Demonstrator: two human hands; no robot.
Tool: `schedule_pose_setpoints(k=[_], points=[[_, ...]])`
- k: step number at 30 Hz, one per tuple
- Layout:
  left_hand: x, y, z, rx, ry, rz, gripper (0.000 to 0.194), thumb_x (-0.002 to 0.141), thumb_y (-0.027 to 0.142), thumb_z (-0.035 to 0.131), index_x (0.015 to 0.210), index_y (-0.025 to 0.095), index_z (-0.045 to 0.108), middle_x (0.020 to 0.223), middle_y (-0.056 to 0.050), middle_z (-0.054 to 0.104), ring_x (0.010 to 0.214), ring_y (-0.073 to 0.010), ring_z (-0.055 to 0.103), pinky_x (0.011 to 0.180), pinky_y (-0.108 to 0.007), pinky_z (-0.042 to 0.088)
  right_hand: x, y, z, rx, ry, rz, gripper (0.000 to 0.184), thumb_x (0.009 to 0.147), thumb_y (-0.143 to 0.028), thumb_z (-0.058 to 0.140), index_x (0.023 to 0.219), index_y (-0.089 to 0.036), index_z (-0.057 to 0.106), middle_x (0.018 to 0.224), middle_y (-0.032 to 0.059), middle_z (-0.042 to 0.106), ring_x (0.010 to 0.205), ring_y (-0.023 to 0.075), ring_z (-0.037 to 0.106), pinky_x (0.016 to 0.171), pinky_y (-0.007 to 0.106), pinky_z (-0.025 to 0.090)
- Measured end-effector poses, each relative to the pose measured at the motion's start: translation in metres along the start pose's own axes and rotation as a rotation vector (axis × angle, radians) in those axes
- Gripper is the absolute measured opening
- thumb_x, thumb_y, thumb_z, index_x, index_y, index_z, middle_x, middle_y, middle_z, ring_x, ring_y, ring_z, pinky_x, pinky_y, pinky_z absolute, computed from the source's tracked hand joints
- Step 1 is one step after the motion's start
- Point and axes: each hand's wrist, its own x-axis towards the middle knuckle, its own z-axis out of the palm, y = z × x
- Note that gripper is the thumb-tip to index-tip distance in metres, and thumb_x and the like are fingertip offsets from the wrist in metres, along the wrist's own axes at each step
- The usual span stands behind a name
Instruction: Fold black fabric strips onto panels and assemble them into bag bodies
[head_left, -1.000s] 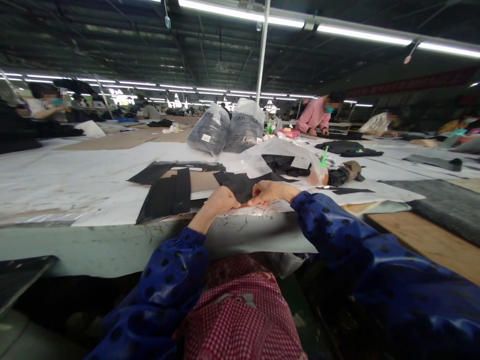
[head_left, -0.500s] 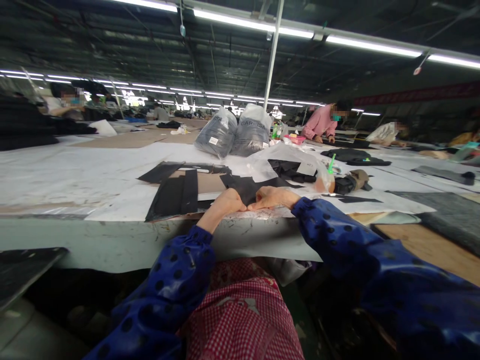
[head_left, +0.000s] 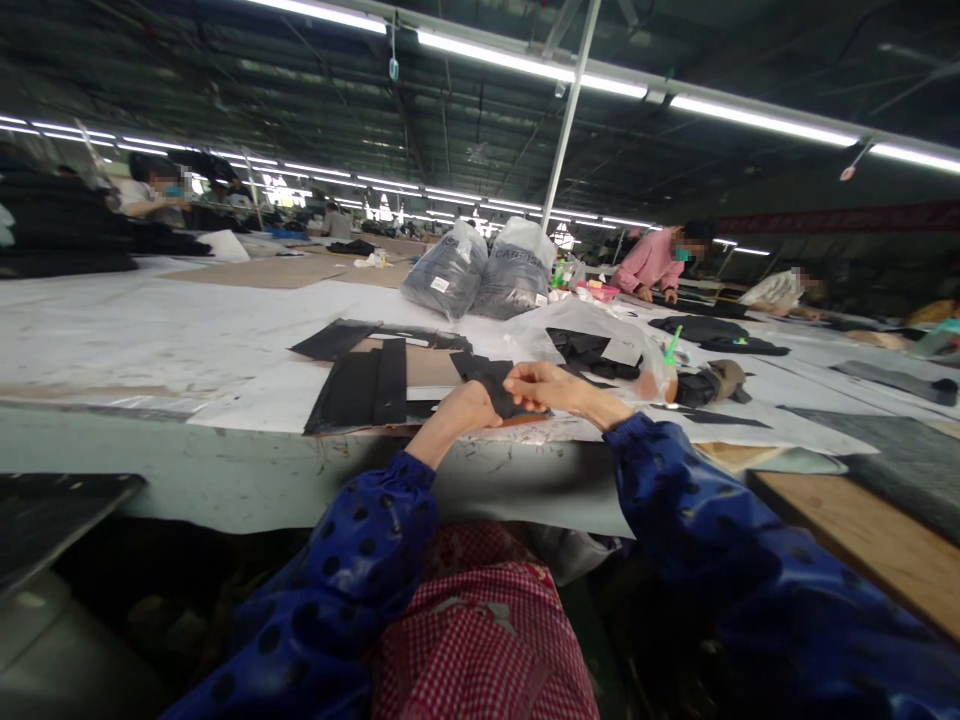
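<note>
My left hand (head_left: pixel 466 408) and my right hand (head_left: pixel 541 386) meet at the near edge of a long white table (head_left: pixel 150 345). Both are closed on a piece of black fabric (head_left: pixel 496 385) that rises between them, just above the table. The fingers of each hand pinch its edge. More cut black fabric pieces (head_left: pixel 367 385) lie flat on a brown card sheet (head_left: pixel 427 365) just to the left of my hands. Blue dotted sleeves cover both my arms.
Two grey filled plastic bags (head_left: pixel 480 270) stand behind the fabric. A clear plastic bag (head_left: pixel 592 345) with black pieces lies to the right, beside a drink cup with a green straw (head_left: pixel 670 365). Other people work at far tables. A wooden board (head_left: pixel 862 520) lies at right.
My hands lay low together on the table edge; now they have lifted slightly and hold a black fabric piece between them. The view has shifted a little.
</note>
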Motion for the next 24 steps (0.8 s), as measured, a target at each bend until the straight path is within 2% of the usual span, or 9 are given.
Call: schedule_pose_setpoints(k=[3, 5, 8, 11, 15, 17, 20, 24], points=[[-0.002, 0.0, -0.011, 0.015, -0.088, 0.051, 0.015, 0.067, 0.018, 0.063, 0.052, 0.015, 0.065, 0.047, 0.001, 0.054, 0.056, -0.0147, 0.053, 0.055, -0.024, 0.037, 0.004, 0.004, 0.014, 0.004, -0.173, 0.037, 0.013, 0.088, -0.026, 0.058, 0.08, -0.017, 0.053, 0.069, -0.0013, 0.056, 0.06, 0.0091, 0.052, 0.057, 0.019, 0.044], [-0.006, 0.003, -0.024, -0.026, -0.105, 0.116, 0.016, 0.074, 0.018, 0.058, 0.064, 0.014, 0.07, 0.063, -0.002, 0.066, 0.066, -0.0146, 0.059, 0.062, -0.023, 0.042, 0.004, 0.009, 0.015, 0.005, -0.214, 0.038, 0.009, 0.086, -0.023, 0.06, 0.083, -0.016, 0.054, 0.072, -0.0023, 0.055, 0.062, 0.0088, 0.051, 0.061, 0.02, 0.044], [-0.019, 0.009, -0.039, -0.162, 0.005, 0.284, 0.019, 0.081, 0.016, 0.054, 0.086, 0.013, 0.072, 0.093, -0.005, 0.073, 0.086, -0.0148, 0.063, 0.078, -0.023, 0.046, 0.003, 0.014, 0.009, -0.023, -0.27, -0.011, 0.018, 0.08, -0.024, 0.067, 0.091, -0.016, 0.056, 0.078, -0.0024, 0.056, 0.066, 0.0093, 0.051, 0.061, 0.02, 0.042], [-0.036, 0.005, -0.036, -0.178, 0.153, 0.375, 0.018, 0.081, 0.016, 0.057, 0.091, 0.014, 0.071, 0.095, -0.006, 0.072, 0.087, -0.0159, 0.063, 0.08, -0.025, 0.046, 0.003, 0.016, 0.004, -0.037, -0.315, -0.055, 0.029, 0.075, -0.029, 0.072, 0.095, -0.015, 0.056, 0.082, -0.0014, 0.057, 0.07, 0.0108, 0.052, 0.063, 0.022, 0.042], [-0.046, -0.017, -0.015, 0.155, 0.217, 0.337, 0.009, 0.074, 0.016, 0.068, 0.082, 0.016, 0.071, 0.087, -0.006, 0.069, 0.089, -0.0202, 0.06, 0.078, -0.029, 0.045, 0.006, 0.018, 0.007, -0.052, -0.308, -0.066, 0.032, 0.07, -0.03, 0.074, 0.09, -0.015, 0.054, 0.079, -0.0018, 0.055, 0.07, 0.0114, 0.05, 0.063, 0.023, 0.04], [-0.045, -0.025, -0.007, 0.274, 0.239, 0.308, 0.006, 0.076, 0.019, 0.066, 0.078, 0.017, 0.072, 0.085, -0.006, 0.068, 0.091, -0.022, 0.058, 0.079, -0.03, 0.044, 0.006, 0.017, 0.01, -0.056, -0.297, -0.058, 0.032, 0.071, -0.031, 0.074, 0.089, -0.016, 0.053, 0.077, -0.0022, 0.054, 0.067, 0.0113, 0.048, 0.06, 0.023, 0.039], [-0.041, -0.024, -0.004, 0.294, 0.242, 0.207, 0.015, 0.08, 0.024, 0.061, 0.074, 0.018, 0.073, 0.084, -0.006, 0.069, 0.087, -0.0218, 0.06, 0.075, -0.03, 0.042, 0.007, 0.015, 0.012, -0.095, -0.261, -0.031, 0.03, 0.072, -0.033, 0.073, 0.087, -0.016, 0.053, 0.072, -0.0027, 0.053, 0.064, 0.011, 0.046, 0.055, 0.023, 0.036], [-0.038, -0.011, -0.008, 0.266, 0.195, 0.005, 0.017, 0.078, 0.026, 0.061, 0.077, 0.017, 0.076, 0.084, -0.007, 0.072, 0.08, -0.0215, 0.062, 0.069, -0.029, 0.041, 0.013, 0.014, 0.013, -0.154, -0.247, 0.004, 0.03, 0.072, -0.036, 0.073, 0.084, -0.016, 0.054, 0.067, -0.0041, 0.051, 0.059, 0.01, 0.043, 0.052, 0.022, 0.033]])
